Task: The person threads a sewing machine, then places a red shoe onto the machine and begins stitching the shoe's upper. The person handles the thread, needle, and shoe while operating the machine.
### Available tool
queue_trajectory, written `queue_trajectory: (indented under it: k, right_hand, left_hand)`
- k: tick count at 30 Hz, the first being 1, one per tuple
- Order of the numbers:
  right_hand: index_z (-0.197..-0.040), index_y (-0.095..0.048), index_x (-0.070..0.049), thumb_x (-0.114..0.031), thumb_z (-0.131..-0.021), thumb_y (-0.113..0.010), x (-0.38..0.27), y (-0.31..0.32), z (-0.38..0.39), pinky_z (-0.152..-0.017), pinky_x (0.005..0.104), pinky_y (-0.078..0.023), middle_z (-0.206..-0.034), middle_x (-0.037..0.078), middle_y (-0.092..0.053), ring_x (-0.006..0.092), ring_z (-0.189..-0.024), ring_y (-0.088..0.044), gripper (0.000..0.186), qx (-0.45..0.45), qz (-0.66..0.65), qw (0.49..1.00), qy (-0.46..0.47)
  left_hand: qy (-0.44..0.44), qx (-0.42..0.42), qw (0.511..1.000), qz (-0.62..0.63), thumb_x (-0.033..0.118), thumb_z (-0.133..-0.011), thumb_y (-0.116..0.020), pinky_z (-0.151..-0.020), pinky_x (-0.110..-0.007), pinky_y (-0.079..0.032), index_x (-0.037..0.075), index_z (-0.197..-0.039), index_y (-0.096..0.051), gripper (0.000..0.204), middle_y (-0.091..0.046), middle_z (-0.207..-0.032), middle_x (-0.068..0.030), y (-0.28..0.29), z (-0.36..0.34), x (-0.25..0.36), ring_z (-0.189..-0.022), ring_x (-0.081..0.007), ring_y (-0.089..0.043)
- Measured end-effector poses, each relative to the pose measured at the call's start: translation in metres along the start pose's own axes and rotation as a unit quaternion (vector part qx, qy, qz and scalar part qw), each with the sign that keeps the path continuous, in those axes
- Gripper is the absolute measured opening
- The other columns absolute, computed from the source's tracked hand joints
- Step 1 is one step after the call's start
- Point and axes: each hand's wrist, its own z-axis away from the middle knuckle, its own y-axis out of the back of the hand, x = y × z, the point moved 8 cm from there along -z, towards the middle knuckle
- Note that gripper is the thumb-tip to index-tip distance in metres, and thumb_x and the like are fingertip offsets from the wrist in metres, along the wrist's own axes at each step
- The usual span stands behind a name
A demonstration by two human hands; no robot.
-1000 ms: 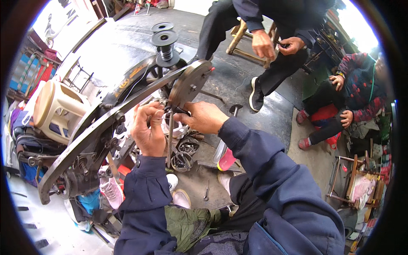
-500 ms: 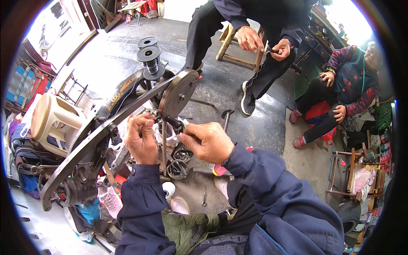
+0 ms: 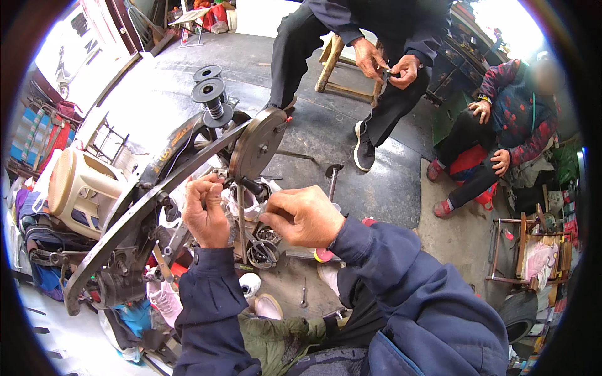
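In front of me stands a cast-iron sewing machine [image 3: 148,208] with a curved arm, a flat metal wheel [image 3: 249,150] and black spools [image 3: 207,89] on top. My left hand [image 3: 205,210] is curled with thumb and fingertips pinched at small metal parts beside the wheel; what it holds is too small to name. My right hand [image 3: 298,216] is pinched just below and right of the wheel's black crank handle [image 3: 253,187], apart from it; what is between its fingertips is unclear. Tins of small parts [image 3: 263,254] sit below my hands, partly hidden.
A seated co-worker's hands [image 3: 401,71] work on a small dark item ahead. A second seated person [image 3: 520,125] is at right. A plastic stool [image 3: 81,188], pink shoes [image 3: 163,301] and piled goods lie left. A loose wrench [image 3: 303,294] lies on the floor; a wooden chair [image 3: 527,250] stands right.
My right hand has come off the crank handle and moved down. My left hand has shifted slightly left. The whole view has shifted; the co-worker's hands have drawn closer together.
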Motion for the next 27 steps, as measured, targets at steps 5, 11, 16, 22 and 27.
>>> queue_trajectory:
  k: [5,11,16,22,27]
  right_hand:
    - [-0.09,-0.072,-0.005,-0.014,-0.088,-0.077,0.001,0.014,-0.003,-0.067,0.043,-0.055,-0.082,0.013,-0.07,0.0343,-0.074,-0.071,0.011,0.021,-0.011,1.0,0.003]
    - [-0.101,-0.072,-0.002,-0.005,-0.087,-0.077,0.004,0.04,-0.005,-0.08,0.0379,-0.057,-0.094,0.013,-0.07,0.0299,-0.088,-0.073,0.015,0.064,0.037,0.997,-0.003]
    - [-0.104,-0.072,-0.005,-0.006,-0.087,-0.078,0.013,0.051,-0.003,-0.091,0.0425,-0.053,-0.106,0.012,-0.071,0.034,-0.103,-0.069,0.018,0.091,0.073,0.993,-0.024]
    - [-0.102,-0.073,-0.007,-0.01,-0.086,-0.078,0.021,0.06,-0.001,-0.088,0.0442,-0.053,-0.105,0.013,-0.07,0.0365,-0.098,-0.067,0.017,0.129,0.093,0.987,-0.012]
    - [-0.1,-0.073,-0.006,-0.01,-0.087,-0.076,0.034,0.071,0.0,-0.089,0.0433,-0.053,-0.103,0.014,-0.07,0.0357,-0.099,-0.068,0.014,0.155,0.094,0.983,-0.041]
  left_hand:
    - [0.012,0.002,1.0,-0.004,0.005,-0.104,-0.067,-0.085,-0.029,-0.054,0.001,-0.096,-0.06,0.011,-0.074,-0.107,-0.0106,0.001,0.0,-0.002,-0.092,-0.0129,-0.069]
    - [0.02,0.008,1.0,0.011,0.006,-0.104,-0.068,-0.088,-0.029,-0.053,0.001,-0.096,-0.061,0.012,-0.074,-0.108,-0.0115,0.002,0.002,-0.006,-0.092,-0.0127,-0.069]
    - [0.002,-0.001,1.0,-0.007,0.007,-0.104,-0.069,-0.087,-0.029,-0.053,0.001,-0.096,-0.061,0.012,-0.074,-0.109,-0.0115,0.001,0.0,-0.006,-0.092,-0.0125,-0.069]
    - [0.022,0.001,1.0,0.015,0.007,-0.104,-0.068,-0.087,-0.028,-0.053,0.002,-0.096,-0.062,0.011,-0.074,-0.108,-0.0112,0.002,0.002,-0.008,-0.092,-0.0123,-0.069]
    - [0.01,0.004,1.0,0.006,0.005,-0.104,-0.067,-0.088,-0.029,-0.054,0.002,-0.095,-0.061,0.011,-0.074,-0.107,-0.0111,0.002,0.001,-0.007,-0.093,-0.0136,-0.07]
